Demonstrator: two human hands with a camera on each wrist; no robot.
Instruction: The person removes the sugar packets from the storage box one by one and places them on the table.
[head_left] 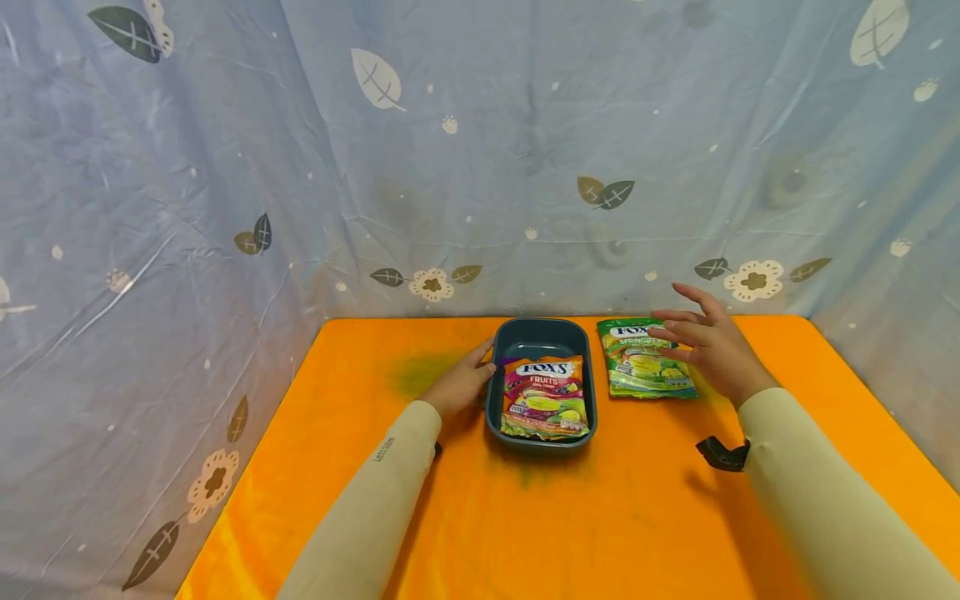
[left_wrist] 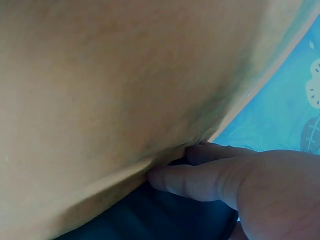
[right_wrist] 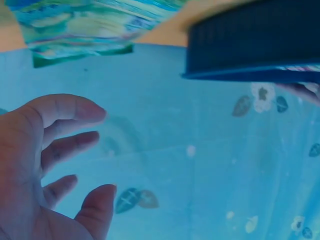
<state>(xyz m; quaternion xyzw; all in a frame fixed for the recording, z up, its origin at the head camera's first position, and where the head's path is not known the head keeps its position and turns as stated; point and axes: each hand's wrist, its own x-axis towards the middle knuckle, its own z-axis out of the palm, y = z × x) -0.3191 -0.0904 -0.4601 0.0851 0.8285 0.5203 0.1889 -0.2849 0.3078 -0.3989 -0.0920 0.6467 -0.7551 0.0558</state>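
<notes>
A dark blue-grey plastic bin (head_left: 536, 333) stands on the orange cloth, holding a Fox's Fruits candy bag (head_left: 543, 400) that lies face up. At the bin's left side is my left hand (head_left: 461, 385), its fingertips against the wall near the rim. In the left wrist view, extended fingers (left_wrist: 192, 181) reach to the dark bin wall. To the bin's right, a green Fox's candy bag (head_left: 641, 367) lies flat on the cloth. My right hand (head_left: 723, 354) hovers over that bag's right side, fingers spread and thumb apart, with nothing between them.
An orange cloth (head_left: 622, 517) covers the table. Light blue curtains (head_left: 510, 208) with leaf and flower prints hang behind the table and along both sides. A black strap piece (head_left: 723, 454) sticks out from the right wrist.
</notes>
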